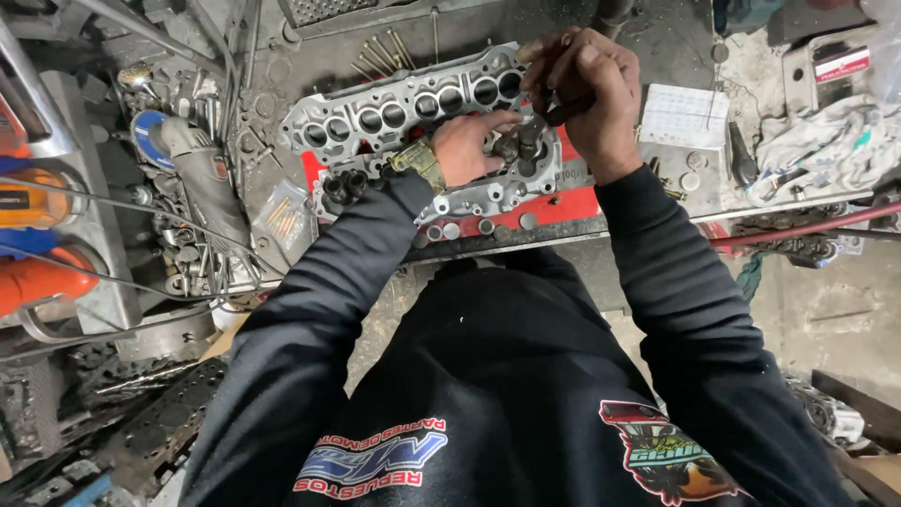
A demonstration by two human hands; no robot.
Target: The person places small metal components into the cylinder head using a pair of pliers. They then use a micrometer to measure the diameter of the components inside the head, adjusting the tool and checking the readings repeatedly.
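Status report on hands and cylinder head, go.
Left hand resting on cylinder head. Right hand gripping dark tool above it. Loose bolts behind; nothing blocking.

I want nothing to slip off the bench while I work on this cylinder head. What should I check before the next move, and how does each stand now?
1. Cylinder head flat on the bench: ok, it lies on a red support.
2. Left hand steadying the head: ok, it rests on the casting.
3. Right hand grip on the dark tool: ok, fingers closed around it.
4. Tool tip seated squarely: cannot tell, hands hide it.
5. Loose round parts at the bench edge: not ok, close to the drop.
6. Bolts behind the head: ok, clear of the hands.
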